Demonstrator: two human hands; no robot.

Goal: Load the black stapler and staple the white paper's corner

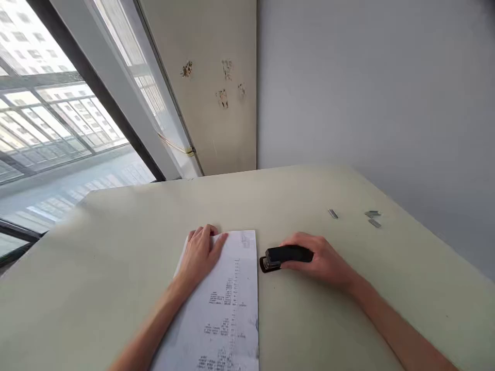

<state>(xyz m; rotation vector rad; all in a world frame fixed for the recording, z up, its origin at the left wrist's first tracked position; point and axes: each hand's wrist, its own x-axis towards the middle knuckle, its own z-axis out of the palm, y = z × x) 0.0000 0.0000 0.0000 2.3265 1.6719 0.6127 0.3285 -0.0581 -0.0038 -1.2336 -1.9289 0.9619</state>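
Note:
A stack of white printed paper lies on the table, its long right edge facing the stapler. My left hand rests on the stack's upper left part, fingers over the far left corner and thumb spread along the top edge. My right hand is closed around a black stapler. The stapler's front end points left at the paper, with a small gap between them. Its jaws look slightly apart at the front.
Small strips of staples lie at the far right of the pale table, with a few more staple strips near its right edge. A grey wall stands behind, and a window is at the left.

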